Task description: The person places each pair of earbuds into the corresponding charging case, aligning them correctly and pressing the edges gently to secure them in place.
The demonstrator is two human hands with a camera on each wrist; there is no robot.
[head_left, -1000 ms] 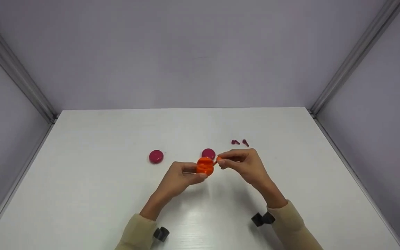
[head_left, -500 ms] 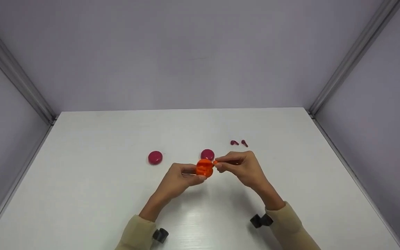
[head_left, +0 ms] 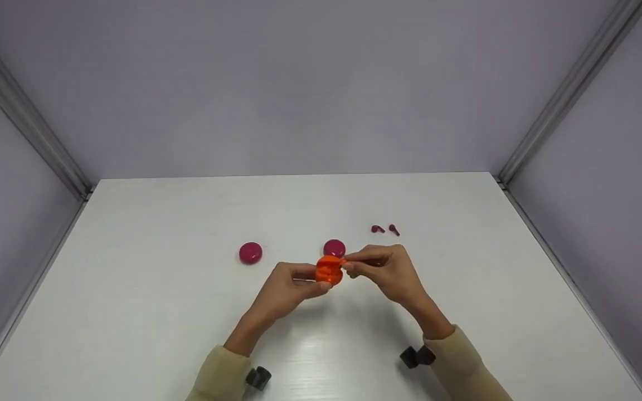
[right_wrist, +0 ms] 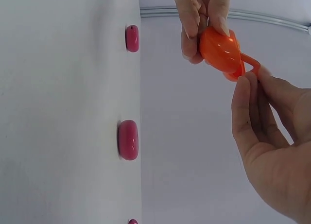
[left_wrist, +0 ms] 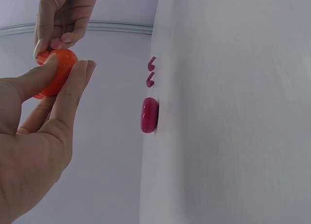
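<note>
Tabletop [head_left: 187, 312], white and broad, fills the space under your arms, with pale walls rising on three sides. Your left hand [head_left: 293, 287] is the bigger presence at the middle: its grip is closed around the orange case [head_left: 329, 269], thumb and fingers curled on the rounded shell and holding it up off the surface, just in front of you. Your right hand [head_left: 388, 270] meets it from the other side, its grip pinching the small orange earbud [right_wrist: 250, 63] right at the open edge of the case; from the right wrist view the stem touches the shell, though you cannot tell how far it sits inside. Just behind the orange case, one magenta case [head_left: 334, 247] lies flat on the tabletop, clear of both hands. A second magenta case [head_left: 250, 252] lies well to the left of it, near nothing else. Smallest of all, two magenta earbuds [head_left: 385, 229] lie side by side beyond your right hand, close together and apart from the cases.
</note>
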